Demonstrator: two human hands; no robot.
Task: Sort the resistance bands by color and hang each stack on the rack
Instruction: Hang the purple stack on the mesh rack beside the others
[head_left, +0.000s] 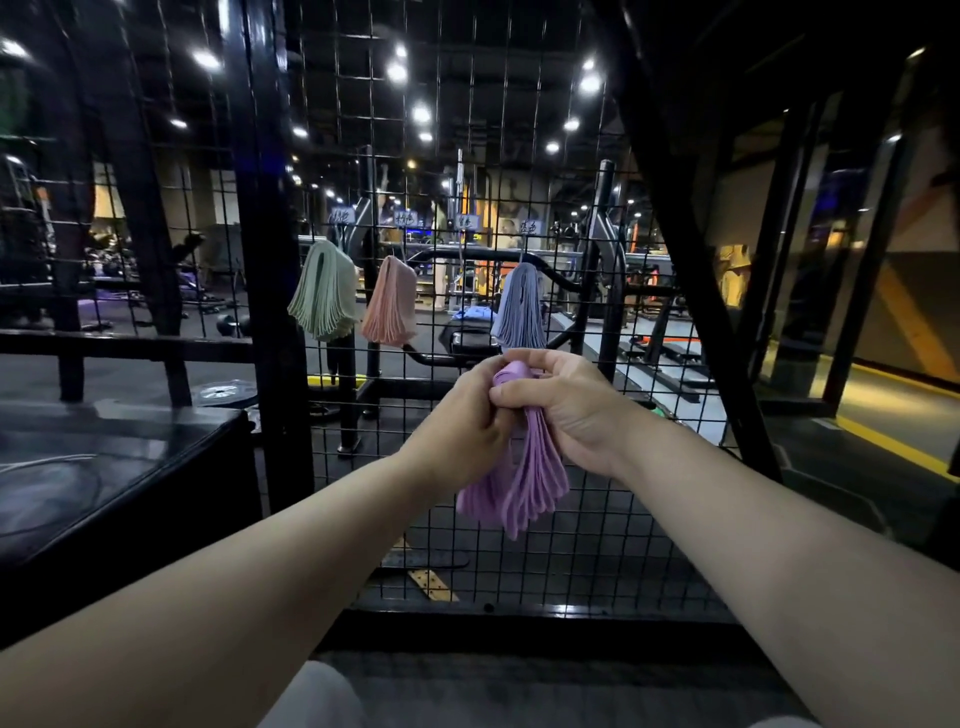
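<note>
Left hand (467, 421), right hand (566, 410): purple bands (519, 483) gripped

Both are curled round the top fold, just before the wire rack (613, 540). Green stack (324, 291), pink stack (390, 304) and blue-grey stack (519, 306) are hung higher, the last two well apart.

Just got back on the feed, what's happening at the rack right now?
A person stands at the wire-grid rack and grips a stack of purple bands at its folded top with the left hand and the right hand. Three stacks already hang on the rack: green bands, pink bands and blue-grey bands. The purple stack is not hung yet. There is a gap between the pink and blue-grey stacks.
</note>
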